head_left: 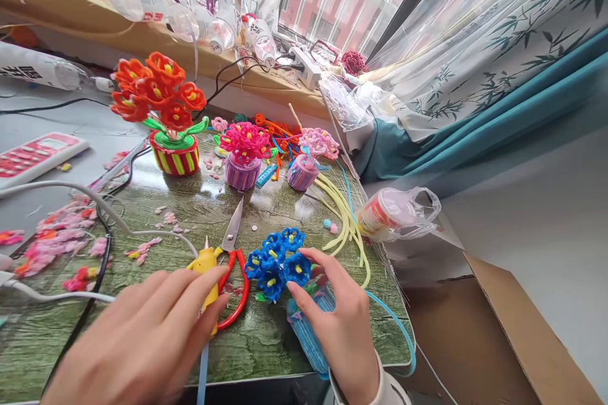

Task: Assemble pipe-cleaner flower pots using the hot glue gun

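My left hand (147,335) is closed around a yellow hot glue gun (208,259), whose nozzle points away from me. Its palm side is hidden. My right hand (339,310) has thumb and index finger at a bunch of blue pipe-cleaner flowers (273,266) with yellow centres. Below them, a light blue pot (306,335) wrapped in pipe cleaner leans tilted against the same hand, which partly covers it. Red-handled scissors (242,300) lie beside the glue gun, blades partly open and pointing away.
Finished pots of orange flowers (175,155), magenta flowers (243,171) and pale pink flowers (303,172) stand farther back. Yellow pipe cleaners (349,215) lie at right, near a bagged can (392,212). Cables (102,253) and pink scraps (57,237) spread left. A cardboard box (527,323) stands lower right.
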